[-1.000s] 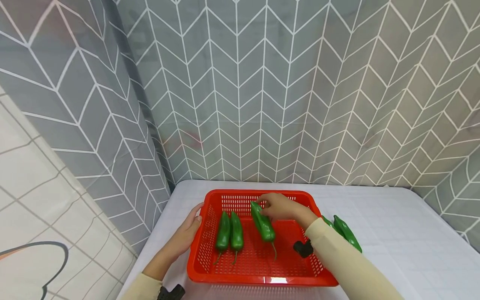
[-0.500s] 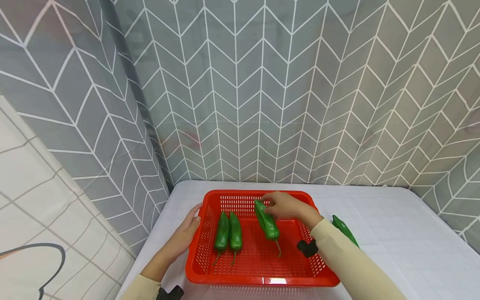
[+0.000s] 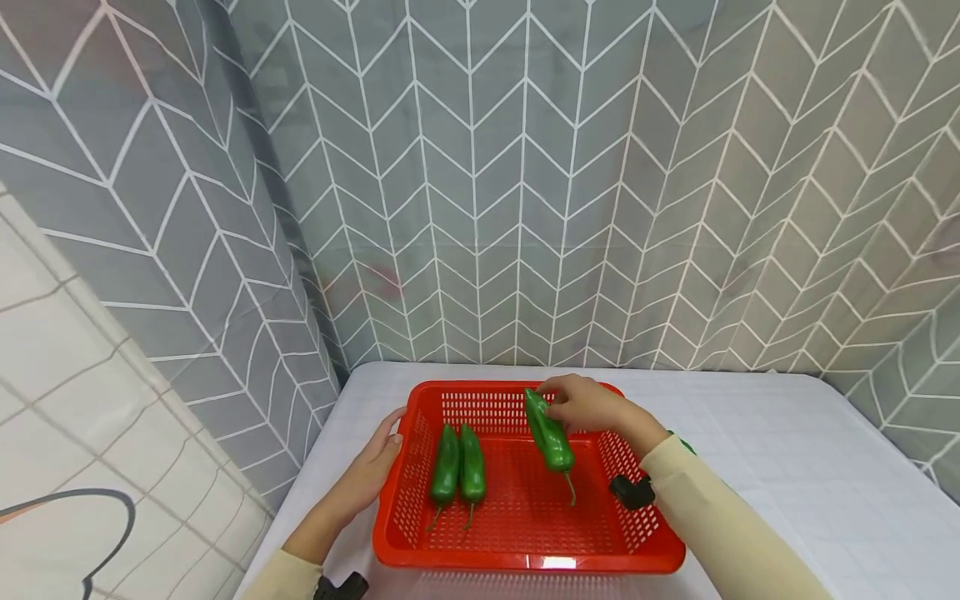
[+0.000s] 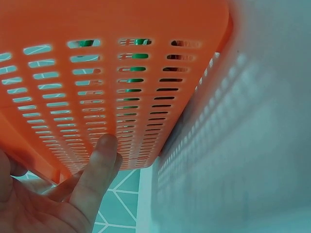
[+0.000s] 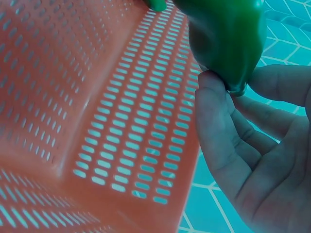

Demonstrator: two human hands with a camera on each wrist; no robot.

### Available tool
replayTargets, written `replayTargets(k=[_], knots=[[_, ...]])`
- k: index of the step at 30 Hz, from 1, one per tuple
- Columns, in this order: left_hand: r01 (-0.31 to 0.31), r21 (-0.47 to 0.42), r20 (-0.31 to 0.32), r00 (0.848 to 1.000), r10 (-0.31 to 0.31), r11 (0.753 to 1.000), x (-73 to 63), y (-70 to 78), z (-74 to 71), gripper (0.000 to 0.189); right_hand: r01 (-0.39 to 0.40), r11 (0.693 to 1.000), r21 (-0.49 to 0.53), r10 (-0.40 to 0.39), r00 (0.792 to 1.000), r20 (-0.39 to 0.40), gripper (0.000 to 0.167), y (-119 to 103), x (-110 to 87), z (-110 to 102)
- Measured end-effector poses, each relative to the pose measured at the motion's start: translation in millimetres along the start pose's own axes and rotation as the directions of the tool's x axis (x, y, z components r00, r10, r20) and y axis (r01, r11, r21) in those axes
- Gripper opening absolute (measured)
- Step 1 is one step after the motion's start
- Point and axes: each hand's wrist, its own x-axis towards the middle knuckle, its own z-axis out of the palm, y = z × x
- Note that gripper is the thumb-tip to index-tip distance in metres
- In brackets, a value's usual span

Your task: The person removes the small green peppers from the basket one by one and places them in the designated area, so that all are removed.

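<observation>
My right hand [image 3: 581,404] pinches a long green pepper [image 3: 553,442] near its pointed end, above the right half of a red plastic basket [image 3: 525,562]. The pepper tilts, its stem hanging down toward the front. In the right wrist view, thumb and fingertips meet at the tip of the pepper [image 5: 226,39]. Two more green peppers [image 3: 446,467] lie side by side in the left part of the basket, stems to the front. At the basket's left side, my left hand [image 3: 371,467] touches the wall with fairly straight fingers; one fingertip [image 4: 107,145] rests on the slotted outer side.
Under the basket is a white-covered table [image 3: 780,450]. Part of another green pepper [image 3: 684,442] shows at the right, mostly hidden behind my right sleeve. A grey patterned curtain [image 3: 495,208] stands behind, and white tiling [image 3: 112,417] is at the left.
My right hand has moved to the right and slightly up with its pepper. My sleeve now covers more of the peppers on the table. The left hand stays in place.
</observation>
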Motion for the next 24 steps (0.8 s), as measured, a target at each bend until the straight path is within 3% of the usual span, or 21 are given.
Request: replayTargets(k=[12,24], knots=[[0.000,-0.007,0.008,1.000,0.000,1.000,0.6,2.3,0.0,0.052,-0.031,0.997,0.065,0.033,0.999,-0.025,0.041,0,-14.2,-22],[-0.004,0.003,0.002,1.000,0.004,1.000,-0.5,1.5,-0.4,0.052,-0.025,0.999,0.023,0.026,0.998,-0.062,0.042,14,-24.3,-33]])
